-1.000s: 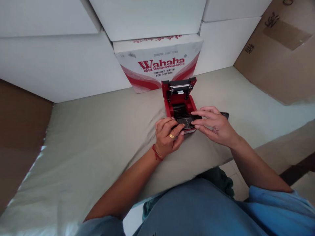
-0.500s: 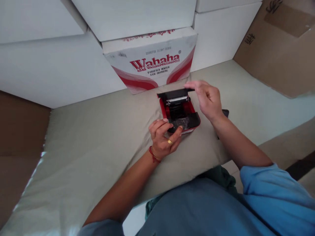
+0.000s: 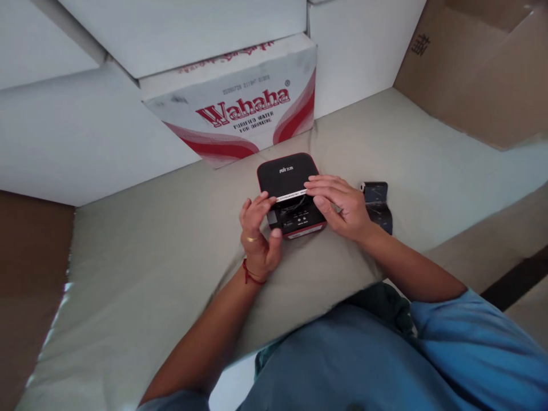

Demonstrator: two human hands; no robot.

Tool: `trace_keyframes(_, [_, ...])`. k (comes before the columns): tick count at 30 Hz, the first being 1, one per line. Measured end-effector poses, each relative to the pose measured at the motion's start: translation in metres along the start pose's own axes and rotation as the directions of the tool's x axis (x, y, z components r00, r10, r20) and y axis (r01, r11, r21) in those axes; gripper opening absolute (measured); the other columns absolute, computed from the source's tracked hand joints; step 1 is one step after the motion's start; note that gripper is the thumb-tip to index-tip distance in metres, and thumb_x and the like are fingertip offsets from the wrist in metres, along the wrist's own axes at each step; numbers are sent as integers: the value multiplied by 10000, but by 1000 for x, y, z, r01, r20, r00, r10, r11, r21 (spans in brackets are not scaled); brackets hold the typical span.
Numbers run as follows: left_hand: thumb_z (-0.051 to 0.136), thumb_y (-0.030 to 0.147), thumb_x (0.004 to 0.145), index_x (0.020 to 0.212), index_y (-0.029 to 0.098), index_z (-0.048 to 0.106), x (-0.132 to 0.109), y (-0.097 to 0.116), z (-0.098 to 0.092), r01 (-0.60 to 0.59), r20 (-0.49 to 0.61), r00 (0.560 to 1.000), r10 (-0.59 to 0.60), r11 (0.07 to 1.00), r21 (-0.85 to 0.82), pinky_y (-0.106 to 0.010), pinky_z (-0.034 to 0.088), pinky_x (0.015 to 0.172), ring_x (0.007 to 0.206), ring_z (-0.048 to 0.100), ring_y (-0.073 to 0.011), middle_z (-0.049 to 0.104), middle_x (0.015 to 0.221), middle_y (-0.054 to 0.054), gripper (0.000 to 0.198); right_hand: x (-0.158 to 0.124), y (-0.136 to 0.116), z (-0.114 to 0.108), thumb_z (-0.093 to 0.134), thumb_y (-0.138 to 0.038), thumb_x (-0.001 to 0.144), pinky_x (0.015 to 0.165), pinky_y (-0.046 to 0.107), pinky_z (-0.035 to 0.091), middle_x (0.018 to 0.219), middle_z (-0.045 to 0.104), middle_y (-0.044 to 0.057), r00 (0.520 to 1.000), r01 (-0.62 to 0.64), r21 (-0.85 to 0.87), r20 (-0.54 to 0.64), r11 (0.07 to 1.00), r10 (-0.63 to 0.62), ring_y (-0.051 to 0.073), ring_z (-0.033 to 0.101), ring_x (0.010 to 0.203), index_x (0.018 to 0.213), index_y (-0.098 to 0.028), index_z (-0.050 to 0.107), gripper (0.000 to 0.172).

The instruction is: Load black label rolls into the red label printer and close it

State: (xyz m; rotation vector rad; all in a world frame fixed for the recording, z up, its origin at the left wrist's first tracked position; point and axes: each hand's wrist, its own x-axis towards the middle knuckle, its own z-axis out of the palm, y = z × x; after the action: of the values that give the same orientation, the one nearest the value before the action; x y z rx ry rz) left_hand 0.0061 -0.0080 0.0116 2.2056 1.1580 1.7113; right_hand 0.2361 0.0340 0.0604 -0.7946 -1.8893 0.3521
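Head camera, and from the left: the Wahaha carton [image 3: 240, 111] stood behind, then came your left hand [image 3: 258, 237], spread, fingertips on the front left corner of the black lid [image 3: 287, 171], thumb well apart! Squarely between your hands, the red-and-black printer [image 3: 302, 222] sat on the beige cloth [image 3: 154, 262]. Your right hand [image 3: 345, 208] lay fingers together on the lid's right edge, thumb just below. Beside it, a curling black strip [image 3: 379, 208]!
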Motion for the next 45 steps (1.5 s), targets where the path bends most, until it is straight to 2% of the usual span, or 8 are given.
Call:
trace_keyframes(12, [513,358,1098,1320,253,734,15,4,-6,180,-55,982,-179,984,17,-485,475,1178,1114,782,-229,849,1128,-44,331,-2,-1,1,509,-388,1126,1089,487,551,1194,840,98,999,-10,-65,49,998,13,267,763,1210,1185,-233,775,314])
trace_keyframes(18, [719,336,982,1311,302,689,15,-10,-3,311,-16,942,-336,889,-336,-472,518,1181,1166,770,-232,804,1146,-15,333,-13,-2,0,516,-462,1110,1133,552,516,1198,774,83,975,214,1,68,977,-213,300,650,1317,1144,-275,803,345])
trace_keyframes(22, [863,460,862,1444,431,586,18,-21,0,363,-35,904,-427,807,-466,-529,357,1351,1569,514,-269,638,1532,4,644,-15,-5,-3,537,-419,1105,984,477,575,978,702,68,969,246,0,0,969,-246,267,635,1150,1035,-267,814,324])
trace_keyframes(26, [922,508,801,1578,581,403,18,-33,-3,532,166,819,-549,621,-575,-546,201,1426,1741,211,-263,404,1756,72,937,-15,-7,-5,540,-416,1107,886,431,583,845,630,45,961,273,-32,-29,962,-273,245,618,1023,1011,-257,813,330])
trace_keyframes(34, [968,466,775,1600,620,359,10,-33,1,599,324,766,-555,434,-673,-577,272,1410,1738,219,-310,318,1805,75,1037,-18,-7,-4,604,-385,1073,857,438,543,839,668,42,958,284,-43,-29,958,-286,252,600,1018,985,-273,816,255])
trace_keyframes(40, [915,541,828,1584,531,436,6,-37,5,567,312,791,-525,439,-697,-562,359,1364,1676,357,-315,399,1760,-2,895,25,-14,-23,505,-468,1124,880,372,534,1007,784,61,971,-69,156,236,985,31,200,684,945,818,-220,769,474])
trace_keyframes(42, [901,561,842,1580,524,438,5,-41,6,564,313,796,-518,450,-692,-542,436,1314,1620,446,-306,438,1730,-21,872,52,-11,-23,520,-424,1115,816,322,513,1002,791,61,910,-223,37,368,974,194,169,695,857,889,-196,794,422])
trace_keyframes(45, [876,594,860,1577,502,446,3,-45,7,568,307,797,-520,470,-676,-502,515,1246,1558,520,-291,450,1719,-44,841,86,-3,-9,633,-242,1008,786,329,477,973,819,64,774,-140,-321,555,937,306,204,716,870,966,-208,831,205])
